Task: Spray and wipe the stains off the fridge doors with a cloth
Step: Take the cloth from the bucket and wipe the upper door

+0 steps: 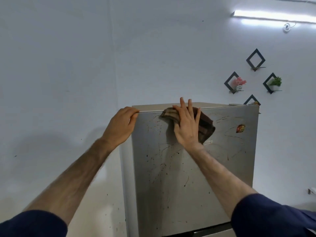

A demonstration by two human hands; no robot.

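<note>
Wiping hand: our right hand (187, 124) lay flat with fingers spread, pressing the cloth (204, 127) against the fridge door (179, 177); its grip was released, not clenched.
Cloth: brown with paler stripes, bunched under our palm near the door's top edge, its folds sticking out to the left and right of the hand.
Steadying hand: our left hand (120, 126) held the top left corner of the door, its grip curled over the edge with the fingertips on top.
Door: grey metal, marked with dark specks and thin streaks across most of its face; a small red and yellow sticker (240, 128) sat near the upper right.
Sleeves: dark blue, pushed up on both our forearms.
Wall: white, with black diamond-shaped shelves (255, 59) to the right, two of them holding small potted plants, and a lit tube light (273, 16) above.
</note>
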